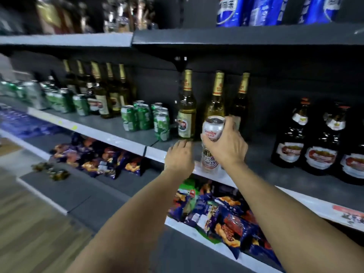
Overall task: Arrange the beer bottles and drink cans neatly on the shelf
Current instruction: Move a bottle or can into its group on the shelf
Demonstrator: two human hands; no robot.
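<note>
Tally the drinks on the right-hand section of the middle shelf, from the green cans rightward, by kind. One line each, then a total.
Green cans: 6 visible
Gold-foil-neck clear bottles: 3
Dark brown bottles: 3 in view, the last cut off by the edge
White cans: 2, upper white can gripped by the right hand, lower white can beneath
Total: 14

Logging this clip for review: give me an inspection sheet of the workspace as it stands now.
Surface: grey shelf, bare patches between groups.
Job's things: white can held above a second can; green cans; gold-neck bottles; dark bottles.
Clutter: snack bags on the shelf below.
Grips: right hand grips the white can; left hand open, holds nothing.
Cables: nothing seen.
Surroundings: blue cola bottles above; wood floor.
</note>
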